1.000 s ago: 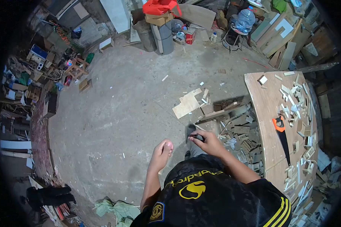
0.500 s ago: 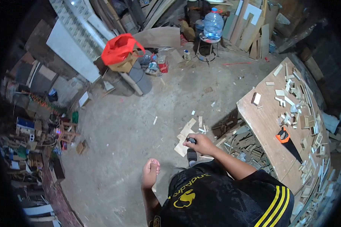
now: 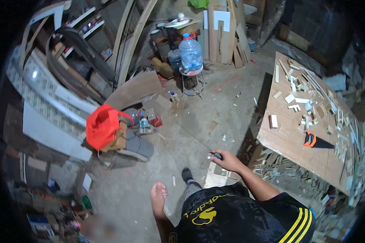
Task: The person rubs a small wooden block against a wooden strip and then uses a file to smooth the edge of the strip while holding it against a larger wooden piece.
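My right hand (image 3: 229, 161) is closed around the dark handle (image 3: 217, 155) of a slender tool. From that handle a long, thin shaft (image 3: 194, 139) points away over the floor; its exact kind is too fine to make out. My left hand (image 3: 159, 192) hangs over bare concrete at the lower middle, fingers curled into a loose fist with nothing visible in it. Beneath my right hand, pale wood sheets (image 3: 217, 178) lie on the floor, partly covered by my arm and shirt.
On the right, a workbench (image 3: 267, 135) carries a handsaw (image 3: 310, 139), a small block (image 3: 273, 121) and many wood offcuts. Scrap wood fills the space beneath it. Ahead, a water jug (image 3: 190, 54) rests on a stool (image 3: 199, 83). A red bag (image 3: 103, 126) tops a grey bin (image 3: 144, 148).
My view has lifted and turned, showing more of the back wall. One foot has come forward. The thin shaft from my right hand now shows; both hands stay closed.
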`<act>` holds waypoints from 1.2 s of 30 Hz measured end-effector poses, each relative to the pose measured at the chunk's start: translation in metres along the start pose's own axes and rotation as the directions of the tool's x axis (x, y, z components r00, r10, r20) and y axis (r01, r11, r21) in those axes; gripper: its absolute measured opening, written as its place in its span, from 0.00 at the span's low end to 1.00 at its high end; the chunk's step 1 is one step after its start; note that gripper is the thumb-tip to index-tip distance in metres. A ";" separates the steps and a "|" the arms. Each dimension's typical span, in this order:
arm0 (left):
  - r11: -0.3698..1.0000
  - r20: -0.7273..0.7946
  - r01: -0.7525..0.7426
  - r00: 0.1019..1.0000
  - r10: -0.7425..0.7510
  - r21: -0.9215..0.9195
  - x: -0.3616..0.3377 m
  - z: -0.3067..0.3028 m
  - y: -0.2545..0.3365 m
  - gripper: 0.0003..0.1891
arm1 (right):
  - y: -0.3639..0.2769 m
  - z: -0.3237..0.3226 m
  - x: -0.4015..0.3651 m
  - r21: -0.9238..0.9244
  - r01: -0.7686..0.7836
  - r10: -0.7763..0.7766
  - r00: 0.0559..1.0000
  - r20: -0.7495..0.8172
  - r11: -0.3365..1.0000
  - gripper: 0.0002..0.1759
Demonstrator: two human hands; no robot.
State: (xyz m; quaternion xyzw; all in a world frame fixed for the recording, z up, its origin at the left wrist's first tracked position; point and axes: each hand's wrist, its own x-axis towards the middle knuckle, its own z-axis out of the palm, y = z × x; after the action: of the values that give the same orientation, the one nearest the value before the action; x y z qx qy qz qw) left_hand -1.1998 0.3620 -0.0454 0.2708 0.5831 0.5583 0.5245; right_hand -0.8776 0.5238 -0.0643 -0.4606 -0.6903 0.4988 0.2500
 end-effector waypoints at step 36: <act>0.741 0.692 -0.194 0.562 -0.454 0.643 0.557 0.293 0.126 0.18 | 0.124 -0.148 0.222 0.406 -0.511 0.605 0.317 -0.730 0.758 0.22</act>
State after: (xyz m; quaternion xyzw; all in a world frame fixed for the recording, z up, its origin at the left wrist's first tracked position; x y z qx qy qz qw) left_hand -1.1352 1.0009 -0.0487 0.6145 0.4485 0.0811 0.6440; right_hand -0.8106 0.7978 -0.1480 -0.8337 -0.2577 0.3071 0.3797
